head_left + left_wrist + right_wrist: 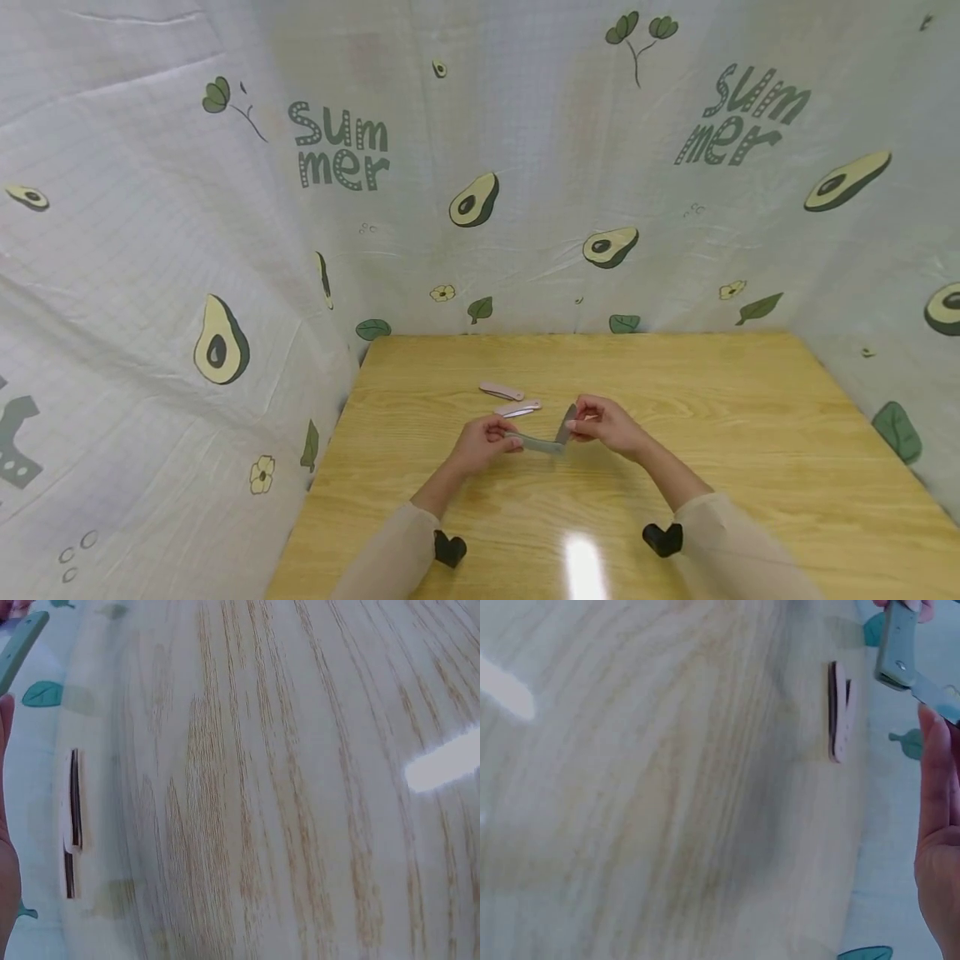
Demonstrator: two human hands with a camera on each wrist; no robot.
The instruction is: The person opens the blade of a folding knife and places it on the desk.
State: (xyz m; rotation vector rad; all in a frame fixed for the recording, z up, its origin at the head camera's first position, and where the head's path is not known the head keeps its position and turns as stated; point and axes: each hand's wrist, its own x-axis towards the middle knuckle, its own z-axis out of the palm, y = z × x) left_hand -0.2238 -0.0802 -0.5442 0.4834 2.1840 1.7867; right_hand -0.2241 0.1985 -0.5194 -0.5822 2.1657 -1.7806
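Between my hands is a grey-green folding knife, its blade swung partly out so that blade and handle make an angle. My left hand grips the handle's far end between thumb and fingers. My right hand pinches the blade near its tip. In the right wrist view the pivot end of the knife shows a round screw, with the blade coming out beside my thumb. Two pink folding knives lie on the table just beyond my left hand: one farther back, the other nearer.
The wooden table runs up to a hanging white cloth printed with avocados and leaves. The cloth also borders the left and right sides. A bright light reflection lies on the table's near part. Black wrist mounts sit at both sleeves.
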